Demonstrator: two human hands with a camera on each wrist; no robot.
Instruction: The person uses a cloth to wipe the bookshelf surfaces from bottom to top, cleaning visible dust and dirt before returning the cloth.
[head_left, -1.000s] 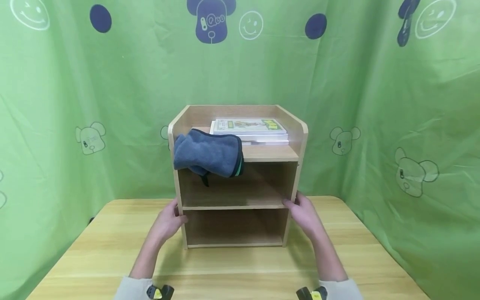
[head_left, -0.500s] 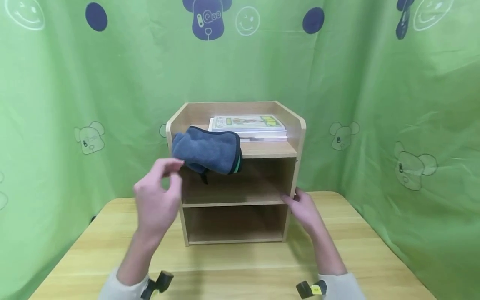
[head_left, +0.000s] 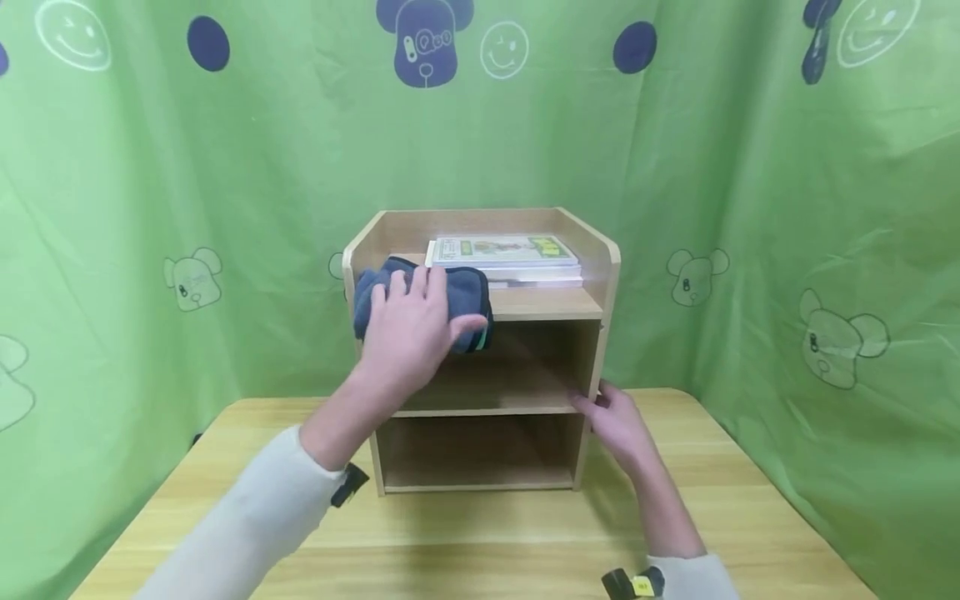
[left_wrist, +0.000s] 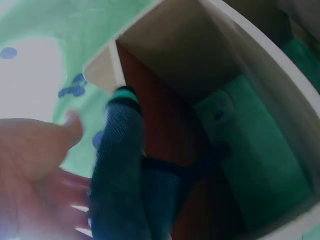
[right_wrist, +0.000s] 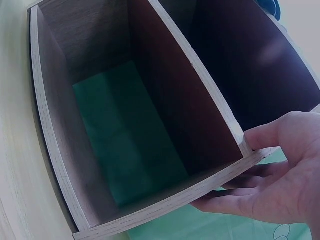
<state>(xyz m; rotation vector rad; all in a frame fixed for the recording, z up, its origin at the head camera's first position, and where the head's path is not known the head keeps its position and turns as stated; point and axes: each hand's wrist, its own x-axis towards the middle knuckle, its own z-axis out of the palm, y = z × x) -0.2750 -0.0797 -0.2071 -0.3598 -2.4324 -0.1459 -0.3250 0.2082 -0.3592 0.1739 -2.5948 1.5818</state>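
A folded blue-grey towel (head_left: 468, 292) with dark edging hangs over the front left of the top board of a small wooden shelf (head_left: 540, 307). My left hand (head_left: 408, 329) reaches over the towel, its fingers spread and the thumb out to the right, covering much of it. In the left wrist view, the fingers of that hand (left_wrist: 35, 165) lie alongside the towel (left_wrist: 117, 170), with the thumb apart from it. My right hand (head_left: 618, 425) grips the shelf's right side panel. Seen from the right wrist, its thumb is at the middle board's front edge and the fingers (right_wrist: 227, 202) are outside.
A stack of books (head_left: 506, 258) lies on the top board, right of the towel. Two compartments face forward below. The shelf stands on a wooden table (head_left: 480, 542), and a green printed curtain (head_left: 480, 150) surrounds it.
My left hand has left the shelf's left side panel, risen, and moved right onto the towel. My right hand has kept its grip on the right panel.
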